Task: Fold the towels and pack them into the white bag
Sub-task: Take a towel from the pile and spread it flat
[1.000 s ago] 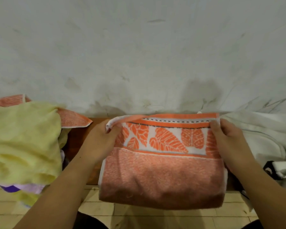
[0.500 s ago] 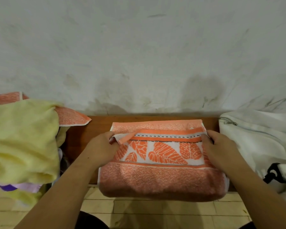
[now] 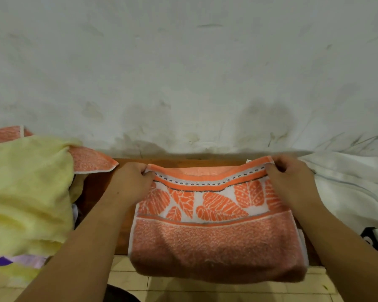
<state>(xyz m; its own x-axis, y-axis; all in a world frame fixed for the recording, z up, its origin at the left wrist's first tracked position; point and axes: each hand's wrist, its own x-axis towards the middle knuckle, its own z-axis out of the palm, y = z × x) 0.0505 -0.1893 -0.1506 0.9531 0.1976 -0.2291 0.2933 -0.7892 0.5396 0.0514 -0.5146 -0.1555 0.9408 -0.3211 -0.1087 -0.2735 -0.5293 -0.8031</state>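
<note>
Orange towel [image 3: 216, 243] lies partly folded at frame centre on the wooden bench [image 3: 96, 188], its near edge overhanging. Left hand [image 3: 131, 182] and right hand [image 3: 290, 179] each pinch an upper corner of the patterned border. Folding is judged unfinished. Yellow towel [image 3: 26, 192] lies heaped, unfolded, at left. Contents of the white bag [image 3: 347, 192] at right cannot be seen.

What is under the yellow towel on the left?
An orange towel pokes out from beneath the yellow towel at its far edge, and a purple-and-lilac cloth shows under its near edge. How far either extends, and anything else in the pile, is covered.
</note>
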